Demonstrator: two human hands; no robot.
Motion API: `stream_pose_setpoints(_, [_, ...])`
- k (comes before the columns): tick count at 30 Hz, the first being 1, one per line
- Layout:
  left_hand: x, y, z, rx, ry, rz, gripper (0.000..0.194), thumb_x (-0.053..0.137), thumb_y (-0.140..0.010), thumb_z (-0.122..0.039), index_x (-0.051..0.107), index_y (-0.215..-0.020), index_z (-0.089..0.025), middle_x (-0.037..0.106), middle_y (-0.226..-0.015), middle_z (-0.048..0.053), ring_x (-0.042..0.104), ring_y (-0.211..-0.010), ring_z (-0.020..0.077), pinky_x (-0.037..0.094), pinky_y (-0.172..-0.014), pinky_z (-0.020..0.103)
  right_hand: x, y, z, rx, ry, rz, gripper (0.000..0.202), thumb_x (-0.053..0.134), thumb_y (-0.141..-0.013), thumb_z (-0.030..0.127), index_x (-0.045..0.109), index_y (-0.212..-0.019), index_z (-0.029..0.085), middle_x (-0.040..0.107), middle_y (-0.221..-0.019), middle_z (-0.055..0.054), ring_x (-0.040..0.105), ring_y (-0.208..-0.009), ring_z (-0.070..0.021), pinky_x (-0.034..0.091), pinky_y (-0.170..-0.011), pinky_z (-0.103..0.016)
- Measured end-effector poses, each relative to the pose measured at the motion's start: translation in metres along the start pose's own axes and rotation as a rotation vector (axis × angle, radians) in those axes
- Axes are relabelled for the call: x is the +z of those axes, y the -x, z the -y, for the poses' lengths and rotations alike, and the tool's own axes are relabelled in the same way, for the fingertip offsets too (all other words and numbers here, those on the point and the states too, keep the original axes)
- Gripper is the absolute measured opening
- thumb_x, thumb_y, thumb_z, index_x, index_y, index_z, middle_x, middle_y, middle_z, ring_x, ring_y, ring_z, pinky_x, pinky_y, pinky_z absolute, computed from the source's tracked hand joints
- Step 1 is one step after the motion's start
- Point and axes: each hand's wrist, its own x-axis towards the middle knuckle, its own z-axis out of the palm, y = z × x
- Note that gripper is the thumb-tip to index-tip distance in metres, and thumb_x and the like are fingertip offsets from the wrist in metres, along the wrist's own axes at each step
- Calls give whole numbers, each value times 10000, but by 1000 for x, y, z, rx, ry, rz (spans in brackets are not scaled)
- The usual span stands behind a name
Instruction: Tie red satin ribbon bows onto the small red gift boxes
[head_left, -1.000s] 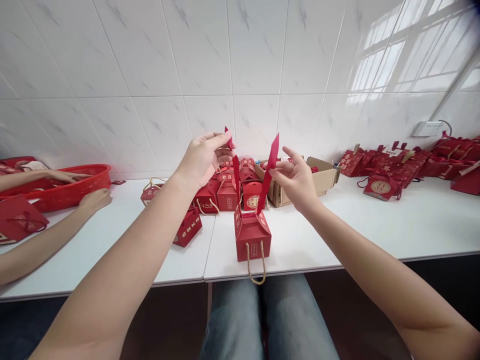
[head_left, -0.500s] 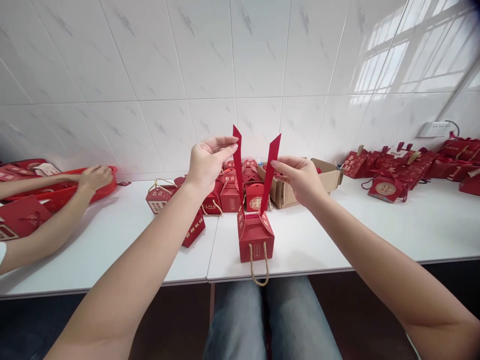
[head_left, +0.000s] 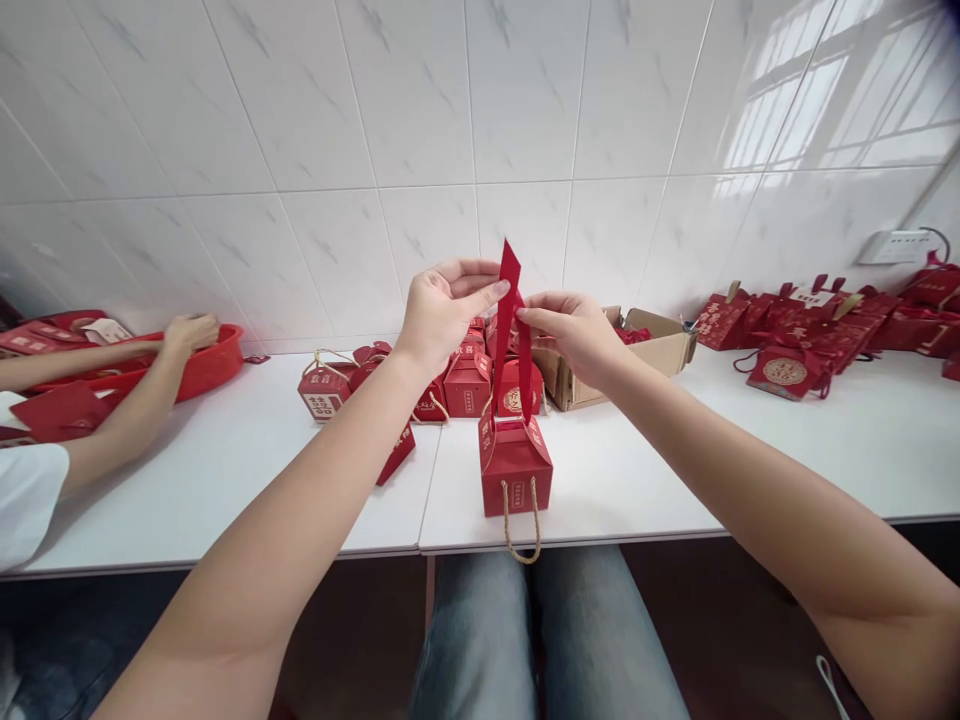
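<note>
A small red gift box (head_left: 516, 480) stands upright near the table's front edge, its gold rope handle (head_left: 523, 555) drooping over that edge. Out of its top rises a red ribbon (head_left: 526, 375) in two tails. My left hand (head_left: 450, 305) pinches one tail near its slanted tip. The other tail is in the pinched fingers of my right hand (head_left: 568, 325). Both hands are raised above the box and close together, the tails nearly meeting between them. Behind the box sit several more red gift boxes (head_left: 466, 385), partly hidden by my hands and the ribbon.
An open cardboard carton (head_left: 637, 375) holds red stuff at the back. Several finished-looking red boxes with bows (head_left: 787, 370) cluster at right below a power strip (head_left: 900, 246). At left, a co-worker's arms (head_left: 142, 385) reach over a red plastic basin (head_left: 217, 365). A tiled wall (head_left: 315, 250) stands behind.
My hands have come together, bringing the two ribbon tails from apart to nearly touching above the box. The co-worker's arm and sleeve have shifted further into view at left.
</note>
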Motion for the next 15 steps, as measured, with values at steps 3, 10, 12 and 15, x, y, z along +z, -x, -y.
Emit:
stream_pose_setpoints(3, [0,-3,-1,-4,-47,11,226,784,-652,-205,670,-842,-163,719,-808,22,687,-768,159,581,-713,290,-2,-5,3,17,23,64,86,647,-770,218,689,-808,154,689,-809,-52,645,-736,-134,542,-731,-277])
stream_pose_setpoints(10, [-2,-8,-4,42,-130,62,213,776,-652,-173,663,-832,-152,702,-775,14,678,-738,146,579,-730,304,-5,1,16,-5,122,213,122,654,-789,253,693,-799,137,674,-779,-43,607,-676,-103,495,-619,-215])
stream_pose_setpoints(12, [-2,-9,-7,58,-164,87,213,778,-639,-148,657,-814,-152,698,-768,10,678,-751,150,579,-744,312,-4,2,19,-6,160,226,195,684,-782,326,694,-847,142,675,-797,-43,602,-670,-99,481,-590,-206])
stream_pose_setpoints(15, [-2,-12,-9,73,-230,100,225,770,-632,-115,647,-816,-154,688,-749,3,675,-749,149,576,-747,313,-3,-1,17,26,147,182,244,692,-776,384,681,-824,145,664,-758,-34,584,-622,-86,462,-546,-197])
